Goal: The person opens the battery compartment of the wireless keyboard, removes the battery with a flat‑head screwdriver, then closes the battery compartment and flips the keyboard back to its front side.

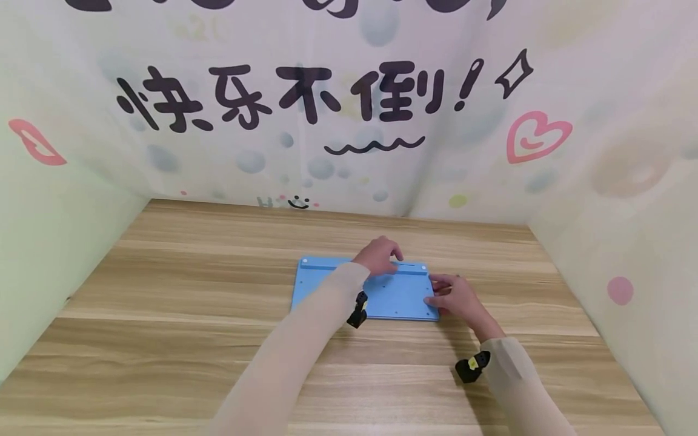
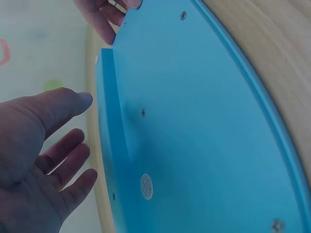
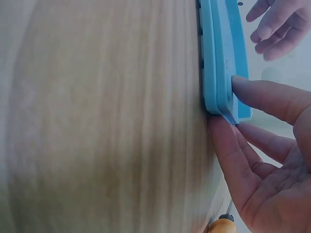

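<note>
A light blue keyboard (image 1: 403, 300) lies face down on the wooden table, its screw-dotted underside up and a raised bar along the far edge. Edges of keys show beneath it in the right wrist view. My right hand (image 1: 458, 300) pinches its right end, thumb (image 3: 262, 94) on the upper face and fingers at the edge and underneath. Over the raised bar is my left hand (image 1: 377, 255), its fingers parted and loosely bent. In the left wrist view that hand (image 2: 43, 150) holds nothing and stands apart from the keyboard (image 2: 194, 121).
Low in the right wrist view, beyond the right hand, shows an orange handle (image 3: 222, 226) with a dark collar and thin shaft, probably a screwdriver. The wood-grain table (image 1: 163, 315) is bounded by a printed cloth (image 1: 327, 175) behind and pale walls at both sides.
</note>
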Tool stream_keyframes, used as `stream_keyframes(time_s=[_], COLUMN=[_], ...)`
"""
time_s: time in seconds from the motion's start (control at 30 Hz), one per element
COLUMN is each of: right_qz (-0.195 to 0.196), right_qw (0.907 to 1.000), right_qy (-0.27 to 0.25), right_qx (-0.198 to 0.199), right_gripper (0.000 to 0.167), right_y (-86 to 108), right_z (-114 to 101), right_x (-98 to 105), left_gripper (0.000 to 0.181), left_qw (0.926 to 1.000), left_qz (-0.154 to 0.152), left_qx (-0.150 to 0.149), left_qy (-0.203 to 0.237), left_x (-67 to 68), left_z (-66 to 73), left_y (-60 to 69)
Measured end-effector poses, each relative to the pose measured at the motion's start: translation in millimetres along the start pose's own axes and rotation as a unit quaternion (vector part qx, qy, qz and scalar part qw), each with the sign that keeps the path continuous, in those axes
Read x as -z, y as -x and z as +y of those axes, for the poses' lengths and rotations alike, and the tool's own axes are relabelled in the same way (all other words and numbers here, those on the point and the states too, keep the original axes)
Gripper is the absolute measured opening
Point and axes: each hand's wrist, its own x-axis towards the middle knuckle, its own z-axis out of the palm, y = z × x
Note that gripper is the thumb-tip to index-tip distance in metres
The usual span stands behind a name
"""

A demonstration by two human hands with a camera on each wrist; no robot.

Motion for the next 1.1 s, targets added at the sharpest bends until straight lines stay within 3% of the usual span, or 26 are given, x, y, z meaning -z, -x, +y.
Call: stream_keyframes(time_s=[0.53,1.1], right_qz=[-0.003,0.0], right_qw=[1.0,1.0], right_qy=[-0.002,-0.001], right_qx=[0.008,0.0], right_gripper=[0.058,0.058], right_y=[-1.4,0.4], right_z=[-1,0], right_x=[-2,1], left_gripper=[0.023,0.018], left_qw=[0.9986,0.9975], left_qz=[0.015,0.017], left_qx=[0.042,0.05], left_qy=[-0.031,-0.047], left_x=[-21.2,-19.6], left_z=[-4.8,7.5], left_y=[-18.5,-17.1])
